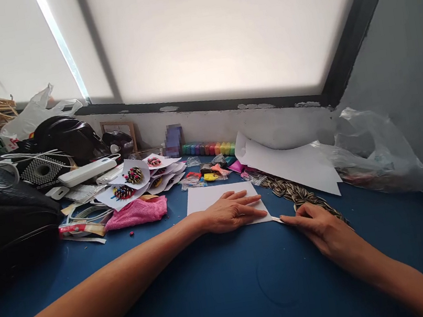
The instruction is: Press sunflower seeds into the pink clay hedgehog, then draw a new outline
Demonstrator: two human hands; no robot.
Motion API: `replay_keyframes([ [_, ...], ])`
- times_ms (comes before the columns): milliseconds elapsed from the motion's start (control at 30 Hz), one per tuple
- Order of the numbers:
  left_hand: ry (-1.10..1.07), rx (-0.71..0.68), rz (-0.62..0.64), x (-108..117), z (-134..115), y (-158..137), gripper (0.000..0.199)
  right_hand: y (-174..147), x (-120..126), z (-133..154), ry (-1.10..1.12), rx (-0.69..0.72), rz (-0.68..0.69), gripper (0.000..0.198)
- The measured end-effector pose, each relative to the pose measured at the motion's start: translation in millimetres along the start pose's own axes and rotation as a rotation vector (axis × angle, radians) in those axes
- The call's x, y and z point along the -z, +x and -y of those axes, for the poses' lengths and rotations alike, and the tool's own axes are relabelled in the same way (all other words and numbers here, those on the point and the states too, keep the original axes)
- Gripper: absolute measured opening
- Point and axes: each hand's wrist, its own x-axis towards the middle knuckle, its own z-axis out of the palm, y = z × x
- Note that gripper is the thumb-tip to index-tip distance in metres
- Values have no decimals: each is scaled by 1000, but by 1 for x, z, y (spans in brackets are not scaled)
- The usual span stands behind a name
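A sheet of white paper (209,197) lies on the blue tabletop in front of me. My left hand (231,212) rests flat across its near right part, fingers spread and pointing right. Just beyond the paper's near right corner is a narrow white strip (277,219). My right hand (319,224) pinches the strip's outer end between thumb and fingers. Whether the strip is joined to the sheet I cannot tell. Behind my right hand stretches a pile of striped sunflower seeds (300,195), partly hidden by the hand.
A larger curled white sheet (287,160) and a clear plastic bag (381,154) lie at the right. Small colourful packets (209,174) are behind the paper. Decorated paper pieces (133,176), a pink cloth (137,213) and a black bag (6,221) fill the left.
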Motion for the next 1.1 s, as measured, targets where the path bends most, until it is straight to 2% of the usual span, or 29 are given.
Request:
replay_keyframes([
  [300,-14,-18,5,-2,2,-1,43,-4,-9,0,-39,8,-69,39],
  [533,-31,-5,22,1,1,0,44,-4,-6,4,-8,-11,-33,37],
  [1100,20,-22,21,-1,6,1,46,-4,-13,4,-52,25,-101,38],
])
